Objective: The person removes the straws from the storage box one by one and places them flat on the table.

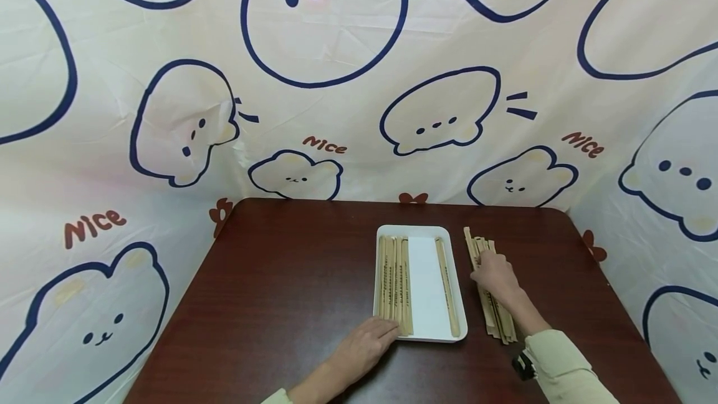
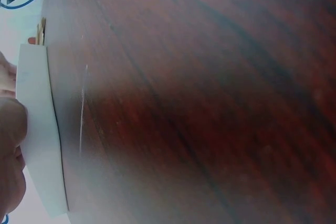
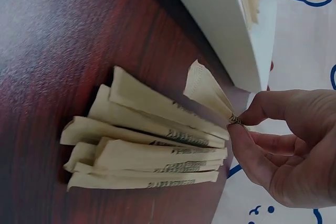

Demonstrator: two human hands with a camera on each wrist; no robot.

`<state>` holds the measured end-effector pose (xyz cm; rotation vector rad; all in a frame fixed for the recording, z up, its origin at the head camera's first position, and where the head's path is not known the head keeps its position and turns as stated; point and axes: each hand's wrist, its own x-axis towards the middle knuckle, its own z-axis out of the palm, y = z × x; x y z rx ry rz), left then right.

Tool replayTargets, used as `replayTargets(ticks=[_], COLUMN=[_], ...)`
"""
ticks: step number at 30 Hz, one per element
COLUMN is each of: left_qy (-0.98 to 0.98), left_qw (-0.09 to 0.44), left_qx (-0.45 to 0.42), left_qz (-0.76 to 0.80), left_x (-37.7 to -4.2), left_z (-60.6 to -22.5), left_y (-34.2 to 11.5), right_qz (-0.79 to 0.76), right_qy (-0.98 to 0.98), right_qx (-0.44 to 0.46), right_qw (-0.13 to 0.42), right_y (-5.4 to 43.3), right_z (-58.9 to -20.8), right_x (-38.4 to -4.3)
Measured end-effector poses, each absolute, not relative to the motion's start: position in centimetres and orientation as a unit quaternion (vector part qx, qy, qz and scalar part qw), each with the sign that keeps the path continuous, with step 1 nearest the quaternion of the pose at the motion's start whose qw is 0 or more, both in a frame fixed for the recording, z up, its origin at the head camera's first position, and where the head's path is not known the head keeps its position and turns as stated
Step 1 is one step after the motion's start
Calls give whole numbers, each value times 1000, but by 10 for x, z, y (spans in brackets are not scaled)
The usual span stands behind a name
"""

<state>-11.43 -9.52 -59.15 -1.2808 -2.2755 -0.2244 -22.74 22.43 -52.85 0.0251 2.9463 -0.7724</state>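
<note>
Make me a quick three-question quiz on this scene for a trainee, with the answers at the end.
1. What does the right hand pinch? A: a cup. B: a paper packet. C: a pen.
2. True or false: the left hand touches the near end of the white tray.
3. Inside the tray, one lone packet lies apart from the row of packets. On which side, in the head view?

Key: 1. B. 2. True. 3. Right.

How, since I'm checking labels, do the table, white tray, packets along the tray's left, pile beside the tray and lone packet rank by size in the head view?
1. Table
2. White tray
3. Left-side packets and pile: too alike to rank; the right hand partly covers the pile
4. Lone packet
</note>
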Motion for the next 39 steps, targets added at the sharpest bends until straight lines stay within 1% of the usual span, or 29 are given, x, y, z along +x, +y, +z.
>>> replayTargets(ticks=[11,24,33,39], left_qy=[-833,-837,-823,-823], left_qw=[262,254,282,284], left_qx=[-479,-478,-484,-483], left_qz=[-87,-81,-94,-92], left_x=[-116,-115,-119,-119], left_z=[-592,-592,-592,-593], left_y=[-95,-95,-94,-95], right_qz=[-232,-228,-224,-217], right_qy=[972,972,973,975], right_qx=[6,5,12,12], right_qw=[44,48,53,49], right_y=[233,237,239,239], right_z=[-543,-547,-548,-549], right_x=[-227,-223,-222,-223])
